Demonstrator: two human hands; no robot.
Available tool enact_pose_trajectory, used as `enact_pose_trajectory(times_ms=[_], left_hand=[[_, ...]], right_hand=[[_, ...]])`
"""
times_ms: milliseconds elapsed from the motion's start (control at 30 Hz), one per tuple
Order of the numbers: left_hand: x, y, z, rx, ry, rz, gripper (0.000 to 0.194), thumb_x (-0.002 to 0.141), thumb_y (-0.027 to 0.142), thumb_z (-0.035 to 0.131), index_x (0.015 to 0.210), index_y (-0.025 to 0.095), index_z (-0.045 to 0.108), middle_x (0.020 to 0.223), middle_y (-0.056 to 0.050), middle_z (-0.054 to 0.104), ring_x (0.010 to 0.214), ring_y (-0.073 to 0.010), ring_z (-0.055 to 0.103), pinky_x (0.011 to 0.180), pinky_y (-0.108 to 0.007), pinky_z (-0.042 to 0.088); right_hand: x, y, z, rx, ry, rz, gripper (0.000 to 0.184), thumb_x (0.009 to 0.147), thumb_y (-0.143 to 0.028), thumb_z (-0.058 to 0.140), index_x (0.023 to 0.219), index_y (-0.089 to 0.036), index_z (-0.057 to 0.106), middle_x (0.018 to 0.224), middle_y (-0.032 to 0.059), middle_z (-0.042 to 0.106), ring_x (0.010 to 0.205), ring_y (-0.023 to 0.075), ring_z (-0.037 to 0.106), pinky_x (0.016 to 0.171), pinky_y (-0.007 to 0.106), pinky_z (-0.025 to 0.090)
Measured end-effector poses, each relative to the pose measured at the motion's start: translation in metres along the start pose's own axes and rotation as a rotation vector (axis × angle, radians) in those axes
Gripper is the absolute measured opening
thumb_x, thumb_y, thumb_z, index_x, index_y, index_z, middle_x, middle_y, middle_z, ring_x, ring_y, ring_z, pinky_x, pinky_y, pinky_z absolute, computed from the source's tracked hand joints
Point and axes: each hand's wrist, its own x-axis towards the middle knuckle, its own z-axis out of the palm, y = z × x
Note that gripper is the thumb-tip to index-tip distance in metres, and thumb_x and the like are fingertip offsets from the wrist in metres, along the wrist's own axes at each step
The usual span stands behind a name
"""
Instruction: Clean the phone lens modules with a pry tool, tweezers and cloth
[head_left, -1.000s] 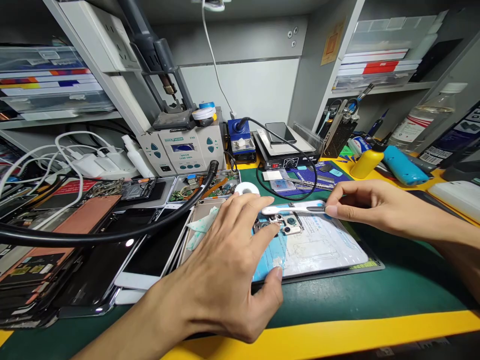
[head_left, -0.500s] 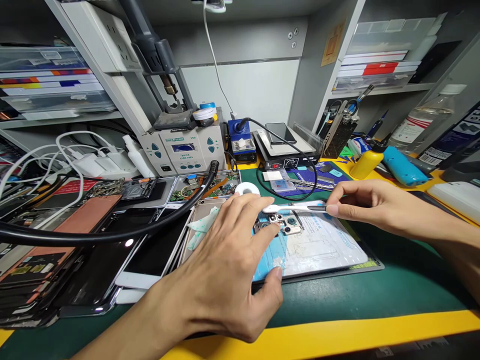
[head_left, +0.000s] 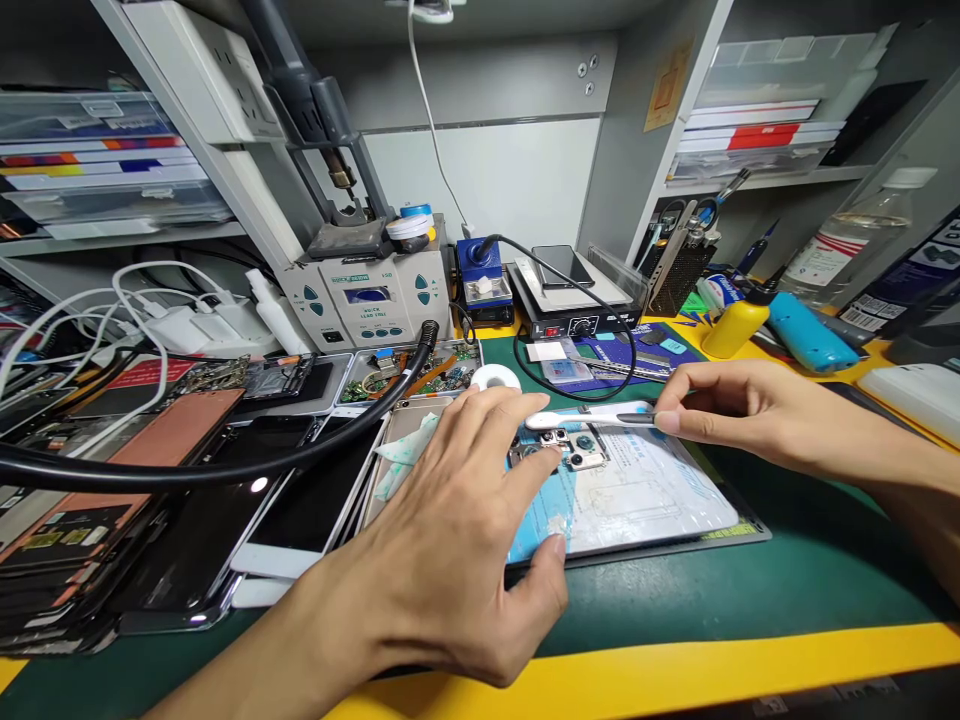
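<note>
My right hand (head_left: pixel 720 408) pinches the dark end of a slim white tool (head_left: pixel 574 420), shaped like a toothbrush, with its rounded head pointing left. That head lies just above a phone camera module (head_left: pixel 586 450) with round lenses. Spread over the module's left part, my left hand (head_left: pixel 469 500) has one fingertip against it and another beside the tool's head. The left thumb is apart, by the near edge of a white and blue printed pad (head_left: pixel 660 500) under the module. My left palm hides part of the pad.
Phones and phone parts (head_left: pixel 195 500) are stacked at left, crossed by a thick black hose (head_left: pixel 225 475). Behind stand a rework station (head_left: pixel 367 300), a tray of small parts (head_left: pixel 450 365), a white tape roll (head_left: pixel 495 377) and a heating plate (head_left: pixel 577 310). A yellow bottle (head_left: pixel 735 328) stands at right.
</note>
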Motion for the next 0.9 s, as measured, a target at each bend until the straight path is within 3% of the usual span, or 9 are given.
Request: enact_pose_trajectory(times_ms=[600, 900], left_hand=[[0.0012, 0.0, -0.0002, 0.0, 0.016, 0.01, 0.046, 0.081, 0.026, 0.063, 0.124, 0.009, 0.07, 0.147, -0.022, 0.048, 0.142, -0.0393, 0.04, 0.123, -0.06, 0.032], [0.0, 0.0001, -0.0026, -0.019, 0.102, 0.067, 0.039, 0.078, 0.021, 0.063, 0.114, 0.009, 0.073, 0.142, -0.022, 0.051, 0.138, -0.0389, 0.043, 0.121, -0.06, 0.033]], right_hand=[[-0.0005, 0.0003, -0.0054, -0.057, 0.024, 0.014, 0.05, 0.071, -0.071, 0.081, 0.081, -0.023, 0.072, 0.071, -0.0008, 0.059, 0.067, 0.0167, 0.045, 0.06, 0.03, 0.03], [-0.0021, -0.0003, -0.0075, -0.076, 0.032, 0.019, 0.051, 0.07, -0.073, 0.081, 0.08, -0.024, 0.072, 0.069, -0.0004, 0.059, 0.066, 0.0173, 0.045, 0.058, 0.03, 0.03]])
